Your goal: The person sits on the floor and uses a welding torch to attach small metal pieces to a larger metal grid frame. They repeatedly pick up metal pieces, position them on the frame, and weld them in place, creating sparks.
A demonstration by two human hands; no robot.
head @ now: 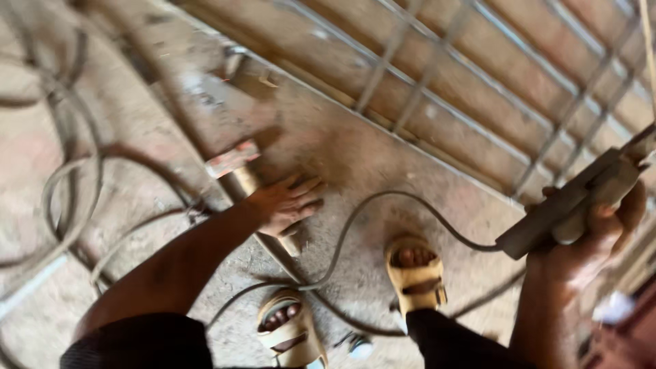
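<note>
At floor level, seen from above, the left hand (287, 203) lies flat with fingers spread on a metal bar (254, 183) that runs diagonally across the concrete floor (355, 157); the grip is apart, pressing down and not closed round anything. At 3 o'clock from it, the right hand (593, 239) is clamped on a grey electrode holder (570, 205), raised clear of the floor, with its cable (383, 205) trailing toward 9 o'clock and looping past both sandalled feet (415, 273). A steel grille (478, 82) of thin bars over planks lies at 12 o'clock. Loose hoses or cables (68, 184) coil at 9 o'clock.

Handling judgement: the holder appears rigid and moderately heavy, and the stiff cable will drag on it; take hold along the insulated handle at the rear, as shown, never at the jaw end. The bar looks stiff, heavy, and possibly sharp-edged or hot near the reddish end (231, 158); steady it from the flat upper face, away from that end. Motion blur hides finer detail.
</note>
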